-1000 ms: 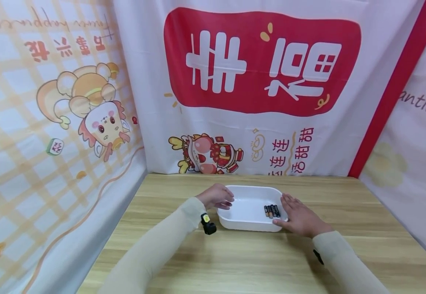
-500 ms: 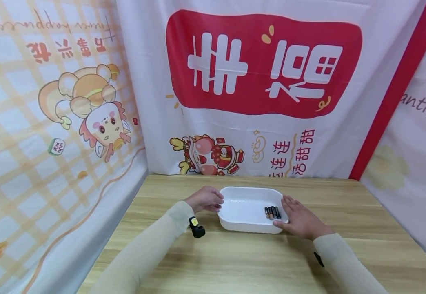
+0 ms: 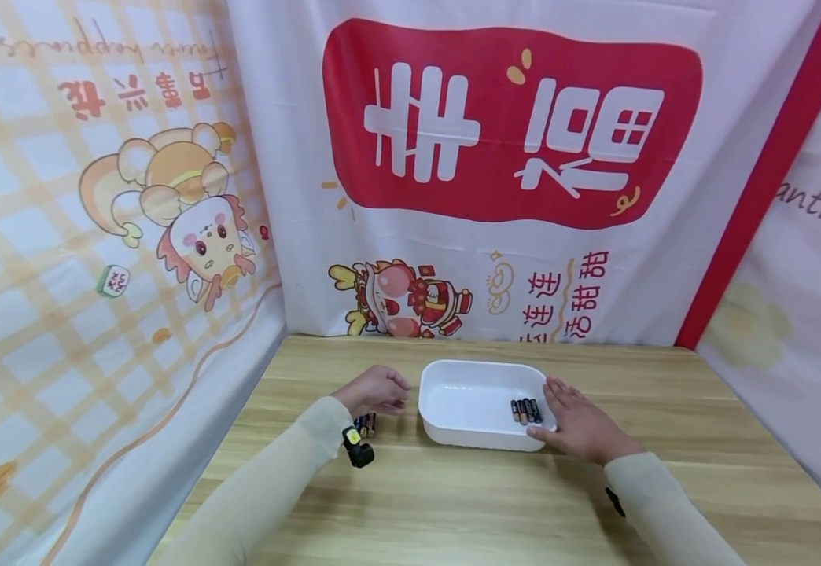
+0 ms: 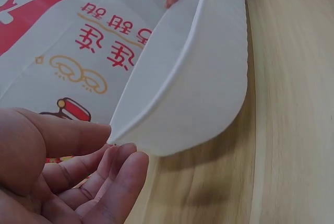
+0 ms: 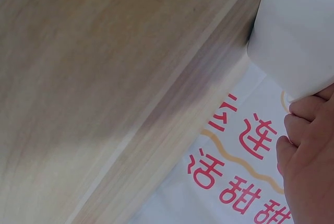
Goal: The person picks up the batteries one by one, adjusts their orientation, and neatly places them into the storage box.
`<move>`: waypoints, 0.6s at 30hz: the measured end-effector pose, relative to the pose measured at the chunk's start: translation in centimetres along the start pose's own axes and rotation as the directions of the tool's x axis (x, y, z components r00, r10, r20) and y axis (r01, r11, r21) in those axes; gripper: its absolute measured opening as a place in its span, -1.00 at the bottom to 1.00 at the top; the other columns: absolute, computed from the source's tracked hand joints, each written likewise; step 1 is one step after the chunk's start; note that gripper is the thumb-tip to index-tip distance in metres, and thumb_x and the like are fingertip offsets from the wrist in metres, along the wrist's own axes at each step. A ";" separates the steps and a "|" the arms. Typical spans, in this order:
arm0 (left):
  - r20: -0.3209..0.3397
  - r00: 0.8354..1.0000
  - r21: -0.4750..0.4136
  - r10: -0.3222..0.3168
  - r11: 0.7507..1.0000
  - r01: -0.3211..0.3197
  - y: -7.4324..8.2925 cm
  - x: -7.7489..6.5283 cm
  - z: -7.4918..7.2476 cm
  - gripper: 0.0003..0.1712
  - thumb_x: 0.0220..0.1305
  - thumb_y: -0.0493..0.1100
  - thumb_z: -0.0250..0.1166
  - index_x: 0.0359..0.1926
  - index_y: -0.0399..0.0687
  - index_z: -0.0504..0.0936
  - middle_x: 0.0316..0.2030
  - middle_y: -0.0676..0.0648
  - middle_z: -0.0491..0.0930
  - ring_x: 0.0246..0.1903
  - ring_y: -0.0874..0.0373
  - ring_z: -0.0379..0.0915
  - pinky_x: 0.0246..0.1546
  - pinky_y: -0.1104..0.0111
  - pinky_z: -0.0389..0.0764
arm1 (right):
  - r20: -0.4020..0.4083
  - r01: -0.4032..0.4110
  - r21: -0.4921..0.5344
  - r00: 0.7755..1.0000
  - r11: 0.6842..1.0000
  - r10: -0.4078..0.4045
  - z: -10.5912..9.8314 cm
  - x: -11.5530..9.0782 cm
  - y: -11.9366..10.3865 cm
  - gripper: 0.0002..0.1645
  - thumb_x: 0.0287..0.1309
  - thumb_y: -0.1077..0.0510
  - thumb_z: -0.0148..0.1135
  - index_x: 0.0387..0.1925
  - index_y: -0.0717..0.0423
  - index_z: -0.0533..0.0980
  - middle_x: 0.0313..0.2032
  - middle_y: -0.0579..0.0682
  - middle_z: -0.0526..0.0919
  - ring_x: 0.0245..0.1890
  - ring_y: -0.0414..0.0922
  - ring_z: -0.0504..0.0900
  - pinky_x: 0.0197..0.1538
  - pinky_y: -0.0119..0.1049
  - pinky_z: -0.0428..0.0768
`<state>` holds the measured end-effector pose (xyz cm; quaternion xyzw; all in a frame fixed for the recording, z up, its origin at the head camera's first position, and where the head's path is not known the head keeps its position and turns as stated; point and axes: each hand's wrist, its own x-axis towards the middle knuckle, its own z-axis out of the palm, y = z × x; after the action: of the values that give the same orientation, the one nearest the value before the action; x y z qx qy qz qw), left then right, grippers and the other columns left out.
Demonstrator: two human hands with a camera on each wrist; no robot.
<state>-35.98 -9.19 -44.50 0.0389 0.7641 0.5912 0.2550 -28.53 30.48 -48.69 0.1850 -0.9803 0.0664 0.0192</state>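
Observation:
A white rectangular tray stands on the wooden table, with several dark AA-type batteries in a row inside its right end. My right hand rests on the tray's right rim, fingers extended along it and thumb spread toward the front corner. My left hand is left of the tray, its fingers loosely bent with nothing between them. Several more batteries lie on the table beside the left wrist, partly hidden by it. In the left wrist view, the relaxed fingers overlap the tray's near corner.
A patterned cloth hangs behind the table's back edge, and a checked cloth hangs along the left side. The wooden tabletop extends in front of the tray. Each wrist wears a small black camera.
My left hand has withdrawn from over the tray's left end and moved left, and batteries on the table have come into view beside it. The right hand stays at the rim.

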 end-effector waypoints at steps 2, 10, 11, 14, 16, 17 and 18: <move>-0.009 1.000 -0.001 -0.004 1.000 0.004 -0.3 -0.2 -0.3 -0.72 0.25 -0.44 0.24 -0.02 -0.45 0.52 -0.06 -0.41 0.53 -0.16 -0.19 0.59 -0.02 0.06 0.63 | -0.002 0.001 -0.002 1.000 1.000 -0.001 0.1 0.0 0.0 0.25 0.17 -0.60 -0.21 0.45 0.35 0.01 0.48 0.21 -0.03 0.46 0.17 -0.07 0.45 0.09 -0.01; -0.050 0.998 0.011 -0.029 0.999 0.029 -1.0 -0.9 -1.3 -0.72 0.24 -0.42 0.26 -0.02 -0.42 0.53 -0.10 -0.35 0.56 -0.13 -0.20 0.58 -0.03 0.06 0.64 | -0.014 0.011 0.000 1.000 1.000 -0.011 0.1 -0.2 0.1 0.25 0.18 -0.59 -0.20 0.44 0.37 0.02 0.47 0.24 -0.02 0.45 0.19 -0.06 0.45 0.11 0.00; -0.054 0.998 0.013 -0.030 0.999 0.031 -1.1 -1.0 -1.5 -0.71 0.24 -0.42 0.26 -0.01 -0.42 0.52 -0.13 -0.32 0.56 -0.13 -0.20 0.58 -0.04 0.07 0.65 | -0.013 0.010 0.000 1.000 1.000 -0.010 0.1 -0.2 0.0 0.25 0.18 -0.60 -0.20 0.44 0.37 0.02 0.47 0.23 -0.02 0.45 0.19 -0.06 0.45 0.11 0.00; -0.065 0.997 0.016 -0.033 0.999 0.034 -1.5 -1.2 -1.9 -0.68 0.23 -0.42 0.26 0.01 -0.43 0.50 -0.18 -0.28 0.58 -0.17 -0.17 0.59 -0.09 0.11 0.68 | -0.006 0.006 -0.002 1.000 1.000 -0.006 0.0 -0.2 0.0 0.26 0.17 -0.61 -0.22 0.44 0.36 0.01 0.47 0.22 -0.03 0.45 0.18 -0.06 0.45 0.11 0.00; -0.068 0.997 0.020 -0.034 0.999 0.036 -1.8 -1.3 -2.2 -0.67 0.24 -0.42 0.26 0.02 -0.46 0.49 -0.19 -0.29 0.57 -0.23 -0.11 0.60 -0.13 0.14 0.69 | -0.001 0.003 -0.001 1.000 1.000 -0.003 0.0 -0.2 0.0 0.27 0.16 -0.62 -0.22 0.45 0.36 0.01 0.48 0.22 -0.03 0.46 0.18 -0.07 0.45 0.11 0.00; -0.072 0.997 0.023 -0.034 0.999 0.036 -1.9 -1.3 -2.3 -0.67 0.24 -0.42 0.26 0.02 -0.46 0.48 -0.19 -0.30 0.57 -0.26 -0.08 0.60 -0.16 0.16 0.70 | 0.001 -0.001 -0.001 1.000 1.000 0.001 0.0 -0.2 0.0 0.27 0.16 -0.62 -0.22 0.45 0.35 0.00 0.48 0.21 -0.04 0.46 0.17 -0.08 0.45 0.09 -0.01; -0.075 0.997 0.023 -0.034 0.999 0.035 -2.0 -1.3 -2.5 -0.67 0.25 -0.42 0.26 0.02 -0.47 0.48 -0.18 -0.32 0.57 -0.28 -0.07 0.60 -0.18 0.17 0.71 | -0.002 0.003 0.001 1.000 1.000 -0.003 0.0 -0.2 0.1 0.27 0.16 -0.61 -0.21 0.45 0.36 0.00 0.48 0.22 -0.04 0.46 0.18 -0.07 0.45 0.11 0.00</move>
<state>-35.41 -12.43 -45.43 0.0067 0.7808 0.5785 0.2361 -28.38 30.63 -48.70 0.1865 -0.9799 0.0671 0.0200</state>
